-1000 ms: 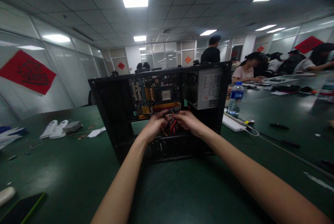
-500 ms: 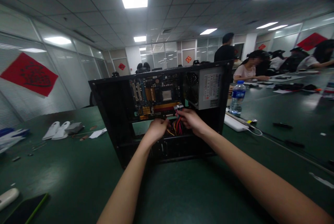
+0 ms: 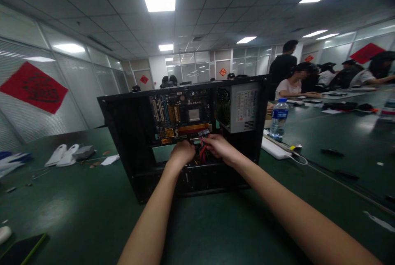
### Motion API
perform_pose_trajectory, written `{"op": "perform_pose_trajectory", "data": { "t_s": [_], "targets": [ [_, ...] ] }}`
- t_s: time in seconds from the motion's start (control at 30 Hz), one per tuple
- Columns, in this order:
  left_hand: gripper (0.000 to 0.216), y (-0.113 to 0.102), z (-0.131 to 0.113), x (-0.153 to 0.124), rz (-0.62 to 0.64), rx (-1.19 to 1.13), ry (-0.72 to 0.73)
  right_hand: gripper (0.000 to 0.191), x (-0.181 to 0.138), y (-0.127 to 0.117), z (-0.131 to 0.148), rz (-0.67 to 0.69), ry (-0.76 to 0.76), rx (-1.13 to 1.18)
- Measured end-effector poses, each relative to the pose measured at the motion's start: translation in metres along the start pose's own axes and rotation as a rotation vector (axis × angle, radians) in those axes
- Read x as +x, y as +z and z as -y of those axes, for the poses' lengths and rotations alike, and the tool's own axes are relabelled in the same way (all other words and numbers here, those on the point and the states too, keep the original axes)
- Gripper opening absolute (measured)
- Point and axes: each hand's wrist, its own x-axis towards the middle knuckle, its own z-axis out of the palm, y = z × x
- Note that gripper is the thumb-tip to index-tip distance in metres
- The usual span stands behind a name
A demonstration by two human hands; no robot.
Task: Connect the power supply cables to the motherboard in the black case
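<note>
An open black computer case [image 3: 129, 141] stands on the green table [image 3: 77, 199], with its motherboard [image 3: 180, 117] and a grey power supply [image 3: 239, 106] showing inside. A bundle of red, yellow and black cables [image 3: 202, 152] hangs below the motherboard. My left hand [image 3: 182, 152] is curled closed at the left of the bundle, and what its fingers grip is hidden. On the bundle's right side my right hand [image 3: 219, 147] is closed around the cables near a pale connector [image 3: 203, 133].
A water bottle [image 3: 277, 119] and a white power strip [image 3: 274, 148] stand right of the case. White gloves [image 3: 63, 154] and small parts lie at the left. A dark phone [image 3: 20, 248] lies at the near left corner. Several people sit or stand at the far right.
Both hands stayed at the cable bundle; the right hand rose toward the connector, then came back down a little. The view shifted slightly. The standing person in the background walked to the right.
</note>
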Motion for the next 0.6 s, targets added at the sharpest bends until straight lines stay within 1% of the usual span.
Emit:
{"op": "perform_pose_trajectory", "data": {
  "t_s": [0.1,0.23,0.47,0.6],
  "targets": [
    [0.037,-0.0018,-0.0011,-0.0011,0.001,0.015,0.002,0.022,-0.0014,0.0014,0.0028,-0.006,0.005,-0.001],
    [0.039,-0.0021,-0.0009,-0.0012,-0.012,0.029,0.000,0.026,-0.0026,0.0018,0.0035,-0.007,-0.002,0.010],
    [0.043,0.0005,0.0028,0.0014,-0.025,0.084,-0.005,0.024,-0.0053,0.0028,0.0047,0.002,0.010,0.011],
    [0.042,0.0025,0.0037,0.0030,-0.027,0.114,-0.025,0.026,-0.0059,0.0042,0.0069,0.001,0.013,-0.006]
  ]
}}
